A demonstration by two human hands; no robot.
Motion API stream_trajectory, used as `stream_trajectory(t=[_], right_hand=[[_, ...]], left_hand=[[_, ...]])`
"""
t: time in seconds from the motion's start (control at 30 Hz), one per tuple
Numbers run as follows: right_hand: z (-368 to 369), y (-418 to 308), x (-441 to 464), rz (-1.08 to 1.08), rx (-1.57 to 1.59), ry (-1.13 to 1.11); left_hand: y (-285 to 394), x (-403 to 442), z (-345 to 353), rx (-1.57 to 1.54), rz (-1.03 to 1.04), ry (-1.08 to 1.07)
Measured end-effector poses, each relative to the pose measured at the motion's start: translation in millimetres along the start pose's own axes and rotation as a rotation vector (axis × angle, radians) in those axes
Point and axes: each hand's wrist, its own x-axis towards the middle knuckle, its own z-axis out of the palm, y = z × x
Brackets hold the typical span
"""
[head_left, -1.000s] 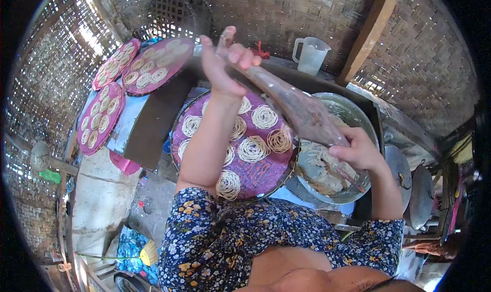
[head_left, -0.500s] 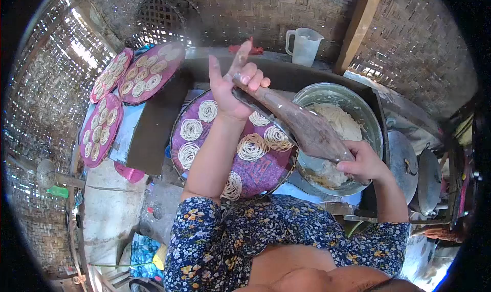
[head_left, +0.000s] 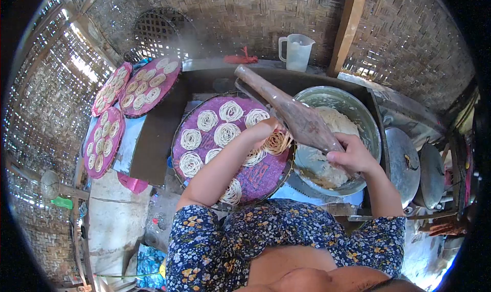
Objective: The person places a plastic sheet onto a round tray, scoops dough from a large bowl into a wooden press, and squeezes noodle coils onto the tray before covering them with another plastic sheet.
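Note:
My right hand (head_left: pixel 353 153) is closed around the broad end of a long wooden two-handled press (head_left: pixel 302 120), which slants up to the left above the basin and tray. Its narrow handle ends stand free. My left hand (head_left: pixel 263 132) is low beneath the press, fingers curled, beside a darker coil of strands (head_left: pixel 276 142); its fingertips are partly hidden. Below lies a round purple tray (head_left: pixel 255 177) bearing several pale noodle coils (head_left: pixel 226 134). A metal basin (head_left: pixel 376 115) holding pale dough (head_left: pixel 335 119) sits under my right hand.
More purple trays with coils (head_left: pixel 149 85) lean at the left. A clear plastic pitcher (head_left: pixel 298 51) and a red plastic bag (head_left: pixel 241 58) are on the back ledge. Large metal lids (head_left: pixel 401 159) stand on the right. A wooden post (head_left: pixel 348 31) rises behind the basin.
My left hand has let go of the press's upper handle and moved down to the tray below it. My right hand keeps its hold. The view has shifted slightly.

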Motion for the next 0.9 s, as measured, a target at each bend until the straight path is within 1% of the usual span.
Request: stream_trajectory(t=[0.1,0.2,0.3,0.4,0.5,0.53,0.6,0.67,0.73,0.8,0.87,0.9], right_hand=[[3.0,10.0,9.1,-0.022,0.082,0.028],[5.3,15.1,15.9,-0.036,0.165,0.049],[5.6,18.1,17.8,-0.031,0.239,0.060],[6.4,18.8,16.7,-0.042,0.282,0.059],[10.3,12.8,12.5,-0.048,0.282,0.054],[11.7,10.3,10.4,-0.047,0.276,0.050],[14.2,9.6,5.7,-0.041,0.346,-0.044],[21.9,4.3,1.4,-0.011,0.403,-0.139],[37.1,-8.6,-5.1,0.051,0.449,-0.234],[45.0,-9.3,-5.1,0.123,0.439,-0.373],[49.3,-5.6,-1.7,0.154,0.423,-0.473],[50.6,-4.5,-0.5,0.162,0.400,-0.466]], left_hand=[[15.6,-14.8,17.0,0.065,-0.039,0.081],[1.9,-7.0,11.2,0.043,0.032,0.144],[-0.2,-11.9,-2.8,0.634,-0.001,0.319],[-5.5,-28.4,-5.7,1.149,0.200,0.363],[3.1,-53.0,-0.1,1.510,0.255,0.403],[5.5,-56.0,-1.8,1.517,0.280,0.501],[15.0,-56.7,-8.6,1.523,0.321,0.704],[49.2,-59.4,-2.0,0.200,0.386,0.646],[81.1,-76.7,-13.6,-0.820,0.632,0.013],[97.2,-93.8,-2.7,-0.798,0.778,0.041],[84.2,-93.9,-13.8,-0.848,0.797,-0.025],[77.0,-95.4,-16.3,-0.856,0.814,-0.046]])
